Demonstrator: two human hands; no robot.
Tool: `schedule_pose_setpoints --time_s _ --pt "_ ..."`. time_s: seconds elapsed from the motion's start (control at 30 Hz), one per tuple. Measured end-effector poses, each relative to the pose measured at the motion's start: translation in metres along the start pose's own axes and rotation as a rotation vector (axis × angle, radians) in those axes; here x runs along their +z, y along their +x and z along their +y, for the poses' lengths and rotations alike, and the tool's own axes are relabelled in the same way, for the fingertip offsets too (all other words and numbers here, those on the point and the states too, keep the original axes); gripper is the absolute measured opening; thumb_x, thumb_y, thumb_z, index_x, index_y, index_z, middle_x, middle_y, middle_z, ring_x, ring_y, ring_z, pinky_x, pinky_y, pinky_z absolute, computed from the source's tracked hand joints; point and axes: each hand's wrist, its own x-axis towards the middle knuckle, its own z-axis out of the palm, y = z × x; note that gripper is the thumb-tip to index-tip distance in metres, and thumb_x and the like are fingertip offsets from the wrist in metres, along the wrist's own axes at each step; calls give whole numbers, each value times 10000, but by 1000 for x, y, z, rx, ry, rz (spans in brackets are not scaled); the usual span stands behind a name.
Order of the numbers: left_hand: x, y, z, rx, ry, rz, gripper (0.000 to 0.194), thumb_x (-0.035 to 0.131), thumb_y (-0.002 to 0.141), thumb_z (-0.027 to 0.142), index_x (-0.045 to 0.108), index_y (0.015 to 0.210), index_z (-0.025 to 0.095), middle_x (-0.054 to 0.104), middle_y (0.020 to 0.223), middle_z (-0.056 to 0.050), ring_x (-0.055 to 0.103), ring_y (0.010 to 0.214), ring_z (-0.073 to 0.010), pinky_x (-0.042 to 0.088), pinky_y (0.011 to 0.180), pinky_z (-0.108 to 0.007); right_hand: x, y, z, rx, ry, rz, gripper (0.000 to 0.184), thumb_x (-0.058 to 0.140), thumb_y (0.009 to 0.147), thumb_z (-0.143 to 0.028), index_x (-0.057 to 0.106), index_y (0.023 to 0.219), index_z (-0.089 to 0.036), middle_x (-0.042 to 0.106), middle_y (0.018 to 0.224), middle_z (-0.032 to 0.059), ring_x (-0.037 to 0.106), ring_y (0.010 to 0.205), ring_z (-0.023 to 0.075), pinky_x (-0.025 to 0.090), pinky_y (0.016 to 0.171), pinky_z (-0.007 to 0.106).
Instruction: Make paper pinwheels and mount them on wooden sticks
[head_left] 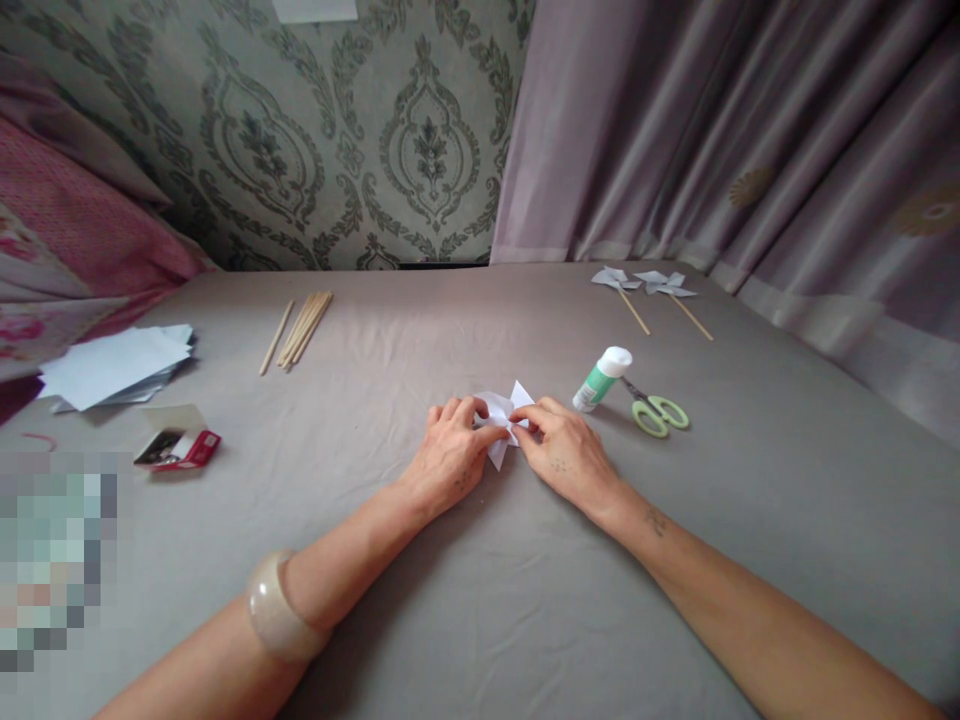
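Note:
A white paper pinwheel [498, 408] is between my two hands, low over the grey cloth, with its pointed blades sticking out above and below my fingers. My left hand [456, 445] grips it from the left, thumb and fingers closed on the paper. From the right, my right hand [564, 450] pinches it near the centre; the fingertips cover whatever lies there. A glue stick [600, 380] with a white cap and green label stands tilted just beyond my right hand. Beside it lie scissors [658, 414] with light green handles.
Two finished-looking pinwheels on sticks [666, 285] lie at the back right. Wooden sticks [306, 330] lie at the back left. A stack of white paper [120, 365] and an open red box [180, 445] with small items sit at the left. Curtains [637, 130] border the right.

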Motion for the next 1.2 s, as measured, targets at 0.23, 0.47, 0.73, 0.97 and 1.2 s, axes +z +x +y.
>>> schedule_pose_setpoints --time_s 0.23,0.47,0.73,0.97,1.2 --pt "-1 0 0 13 -3 5 380 442 878 109 689 1082 314 547 1100 -92 494 953 -226 364 801 -384 -6 -3 -6 12 -77 -71 243 490 917 -281 693 1047 -257 659 981 36 627 865 167 424 687 250" --pt "1 -1 0 20 7 19 380 463 864 97 683 1086 313 550 1106 -85 491 960 -225 357 808 -381 -12 -2 -12 -1 -150 -141 289 430 941 -270 684 1076 -248 656 1030 48 632 896 180 413 680 268" --pt "0 -3 3 9 -4 61 358 452 863 95 704 1027 289 586 1056 -79 504 922 -211 357 797 -376 -26 3 -18 -112 -244 -219 270 441 875 -130 689 941 -211 641 973 60 605 944 193 387 682 276" --pt "-9 -4 11 -25 -57 128 227 503 847 183 711 929 219 620 939 -71 528 860 -195 350 777 -372 -22 1 -14 -183 -260 -237 298 401 868 -68 651 961 -201 624 992 72 564 1009 194 400 708 276" --pt "-9 -5 17 0 -9 71 189 590 840 357 698 795 208 620 888 -65 533 862 -202 354 797 -374 -19 -2 -14 -178 -251 -205 320 396 867 -61 660 992 -191 623 1037 88 543 1035 200 423 742 274"
